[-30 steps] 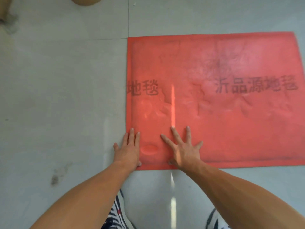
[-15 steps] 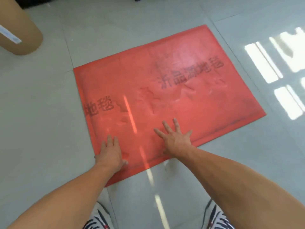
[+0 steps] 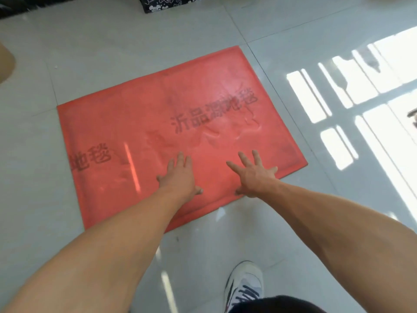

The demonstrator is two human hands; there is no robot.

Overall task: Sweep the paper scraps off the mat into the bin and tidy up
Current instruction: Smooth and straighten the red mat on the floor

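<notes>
On the grey tiled floor [image 3: 90, 53], head view: a red rectangular mat with dark printed characters [image 3: 112, 123] is laid flat, skewed to the tile joints.

- The left hand [image 3: 178, 179] is set palm-down on the mat near its front edge, fingers straight and close together.
- The right hand [image 3: 255, 179] is set palm-down just beside it, fingers splayed, thumb toward the front edge.
- Nothing is gripped by either hand; contact is flat palm pressure only.

Handling, as judged:
- The mat looks thin and soft. Dents and creases are seen across its surface, so it should be flexible and light.
- The tiles are glossy, so sliding under a push is to be expected.
- Hold is best taken at the two front corners, edge pinched between thumb and fingers. A one-corner lift would likely let it sag and fold.

Hidden or unclear:
- No paper scraps can be made out on the mat. A pale fleck on the floor just off the front edge is possibly a scrap, possibly glare.
- No bin is identified. A tan rounded object [image 3: 5, 64] is cut off at the left edge.
- Dark patterned fabric [image 3: 162, 3] is cropped at the top.
- Window glare [image 3: 361, 98] washes out the floor on the right.
- A white striped sneaker [image 3: 243, 283] is seen below the arms.
</notes>
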